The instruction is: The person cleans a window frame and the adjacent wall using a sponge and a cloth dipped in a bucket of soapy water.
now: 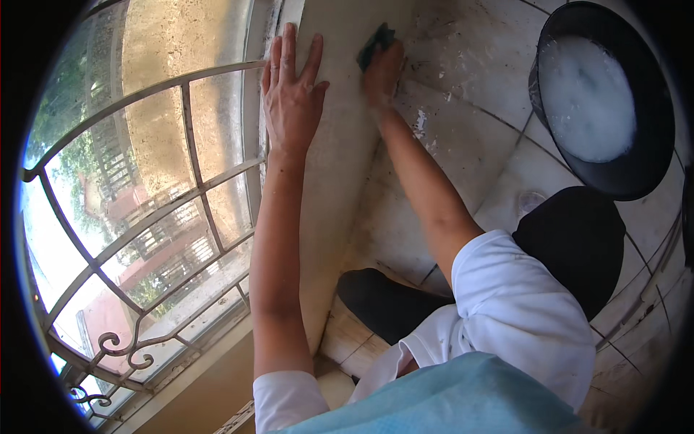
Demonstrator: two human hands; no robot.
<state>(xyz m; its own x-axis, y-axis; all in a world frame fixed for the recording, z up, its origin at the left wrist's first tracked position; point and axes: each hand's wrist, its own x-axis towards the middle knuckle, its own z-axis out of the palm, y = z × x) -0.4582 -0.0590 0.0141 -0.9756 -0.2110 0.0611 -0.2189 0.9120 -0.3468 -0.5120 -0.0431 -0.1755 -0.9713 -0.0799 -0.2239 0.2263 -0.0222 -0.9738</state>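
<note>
A dark green scouring pad or cloth (pixel 376 46) is pressed low against the painted wall (pixel 339 141), close to where the wall meets the tiled floor. My right hand (pixel 384 70) is closed on it, slightly blurred. My left hand (pixel 293 89) lies on the wall beside the window frame, fingers spread, holding nothing. To the right on the floor, a black basin (pixel 653 135) contains whitish, sudsy water (pixel 588 97).
A window with metal grille bars (pixel 187 125) fills the left side. Dirty floor tiles (pixel 461 146) show white flecks and dark grout lines. My bent legs in black (pixel 569 244) are near the basin. A hose or cable (pixel 650 287) lies at the right.
</note>
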